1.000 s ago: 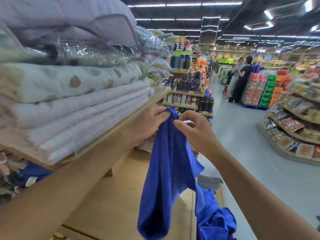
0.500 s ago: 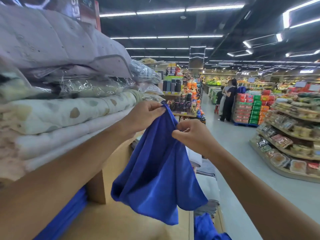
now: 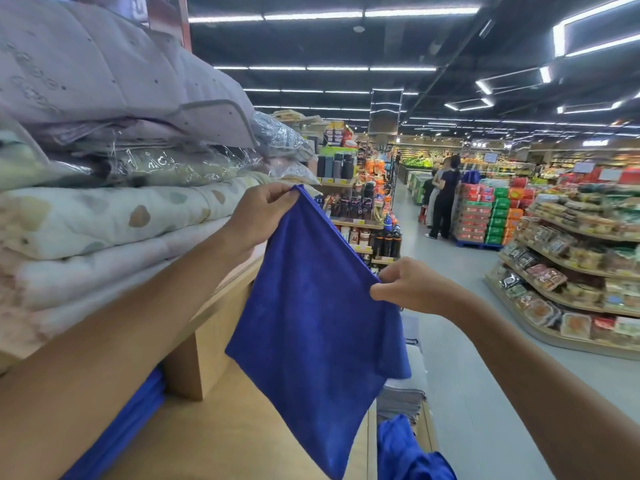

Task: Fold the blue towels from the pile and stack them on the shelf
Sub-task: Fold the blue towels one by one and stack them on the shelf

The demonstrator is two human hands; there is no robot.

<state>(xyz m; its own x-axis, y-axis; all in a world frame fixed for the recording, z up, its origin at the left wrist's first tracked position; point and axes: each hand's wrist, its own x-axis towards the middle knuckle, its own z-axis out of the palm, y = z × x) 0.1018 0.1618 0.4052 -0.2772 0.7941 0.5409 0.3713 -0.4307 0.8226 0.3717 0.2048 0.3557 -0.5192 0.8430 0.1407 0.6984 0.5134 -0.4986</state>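
In a supermarket aisle beside a wooden shelf (image 3: 221, 441), the left hand (image 3: 258, 216) and right hand (image 3: 408, 289) pinch a blue towel's (image 3: 311, 323) upper corners, holding it spread.

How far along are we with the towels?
Done: a blue stack lies on the shelf. In hand: left hand and right hand pinch one towel by its top edge; it hangs open. Left: fold and stack it, then the blue pile at lower right.

Head camera faces forward, close behind blue towel (image 3: 311, 313).
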